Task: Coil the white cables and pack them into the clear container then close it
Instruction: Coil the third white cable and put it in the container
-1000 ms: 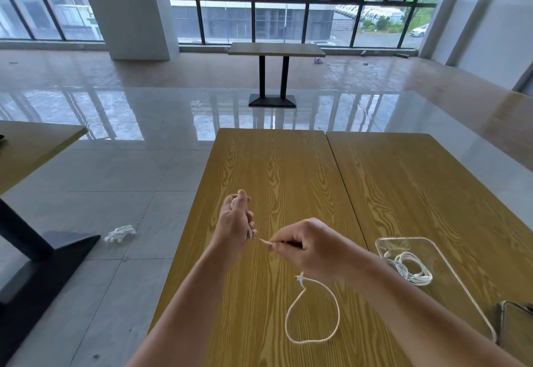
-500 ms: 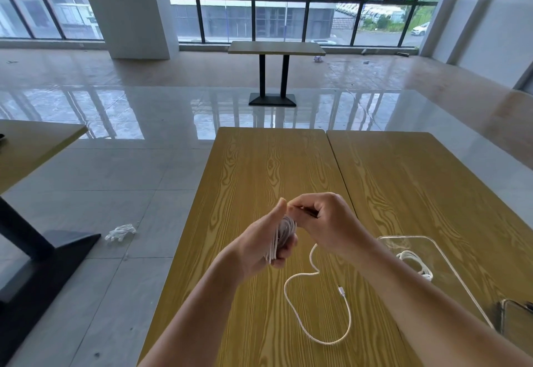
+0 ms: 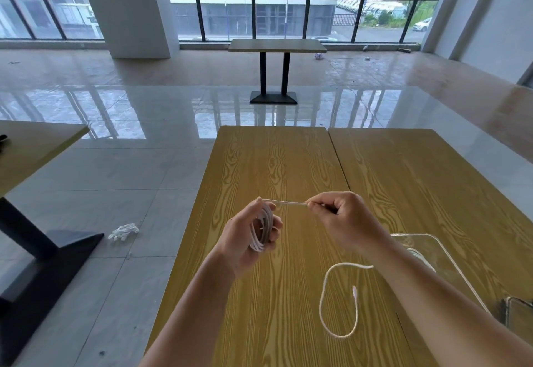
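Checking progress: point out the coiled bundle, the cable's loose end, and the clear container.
coiled bundle [image 3: 261,229], head view, loops in the left hand.
loose end [image 3: 354,291], head view, connector tip on the table.
clear container [image 3: 438,244], head view, far rim.

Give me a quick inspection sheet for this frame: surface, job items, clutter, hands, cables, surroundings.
Surface: two wooden tables pushed together.
Job's things: clear container at right, a coiled cable inside; lid beside it.
Clutter: nothing seen on the tables.
Grippers: left hand holds the coil; right hand pinches the strand.
Cables: white cable, loose end looped on the table.
Surroundings: white gloves on the tiled floor; distant table; windows.
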Demonstrator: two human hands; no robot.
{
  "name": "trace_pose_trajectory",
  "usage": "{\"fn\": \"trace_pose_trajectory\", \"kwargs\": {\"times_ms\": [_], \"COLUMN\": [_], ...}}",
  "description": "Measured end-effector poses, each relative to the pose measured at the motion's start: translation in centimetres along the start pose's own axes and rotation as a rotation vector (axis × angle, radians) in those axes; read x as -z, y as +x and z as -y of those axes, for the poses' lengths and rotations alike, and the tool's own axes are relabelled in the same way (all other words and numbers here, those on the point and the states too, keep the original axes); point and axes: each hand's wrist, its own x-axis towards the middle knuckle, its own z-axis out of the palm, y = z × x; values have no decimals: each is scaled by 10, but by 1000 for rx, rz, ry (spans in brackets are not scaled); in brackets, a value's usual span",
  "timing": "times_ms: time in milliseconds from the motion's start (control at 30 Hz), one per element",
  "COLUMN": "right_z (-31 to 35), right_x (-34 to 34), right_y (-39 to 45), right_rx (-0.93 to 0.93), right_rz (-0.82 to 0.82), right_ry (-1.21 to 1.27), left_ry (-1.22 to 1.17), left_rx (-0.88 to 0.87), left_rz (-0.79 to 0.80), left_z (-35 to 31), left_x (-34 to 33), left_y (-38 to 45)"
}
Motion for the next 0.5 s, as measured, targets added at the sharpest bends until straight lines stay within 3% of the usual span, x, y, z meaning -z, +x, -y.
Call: {"fn": "trace_pose_trajectory", "kwargs": {"times_ms": [167, 500], "right_z": [-7, 7], "right_x": [-19, -33], "right_y": [-11, -25], "right_rx": [-43, -14], "right_rz": [155, 327], "right_ry": [-51, -90], "left_ry": [-55, -253], "left_rx": [-105, -106], "left_rz": [-277, -324], "left_z": [4, 7], "left_x": [-13, -24], "left_y": [10, 17]}}
